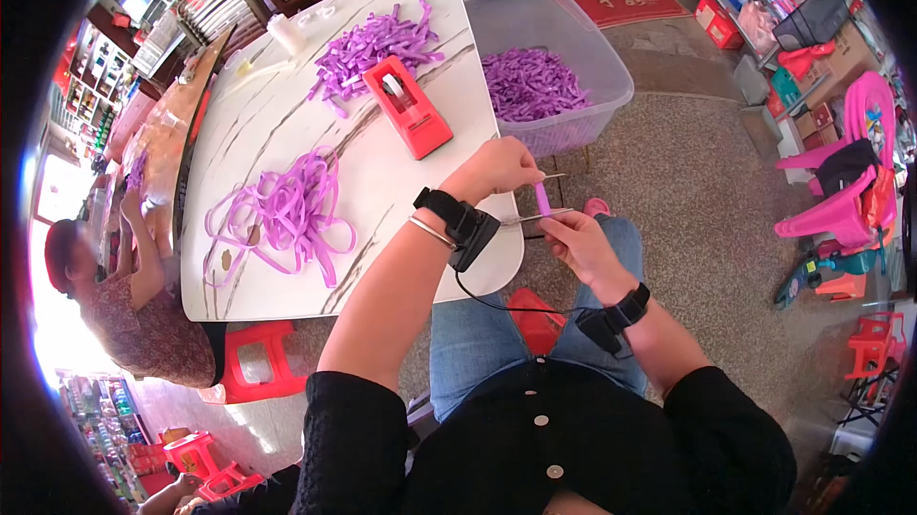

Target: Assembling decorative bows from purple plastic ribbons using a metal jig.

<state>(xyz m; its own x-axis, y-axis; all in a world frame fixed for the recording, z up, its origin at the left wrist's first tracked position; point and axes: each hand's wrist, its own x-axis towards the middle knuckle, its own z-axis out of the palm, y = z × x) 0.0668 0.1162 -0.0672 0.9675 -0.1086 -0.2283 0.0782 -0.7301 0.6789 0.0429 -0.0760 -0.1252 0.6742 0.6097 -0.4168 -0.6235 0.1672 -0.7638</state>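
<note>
A short purple ribbon strip (543, 199) is stretched between my two hands, just off the table's right edge. My left hand (501, 167) pinches its upper end with thumb and fingertips. At the lower end, the closed fingers of my right hand (581, 244) grip the strip. Two thin metal rods (523, 220) show beside the fingers, one near each end of the strip; how they are fixed is hidden. On the white marbled table (401, 204) lie a loose tangle of purple ribbon (291, 209), a red tape dispenser (409, 109) and a pile of purple ribbon pieces (368, 49).
A clear plastic bin (611, 85) holding many purple ribbon pieces stands right of the table. A white bottle (285, 34) is at the table's far left. Another person (143, 314) sits at the left by a red stool (258, 362). Pink chairs (841, 181) stand far right.
</note>
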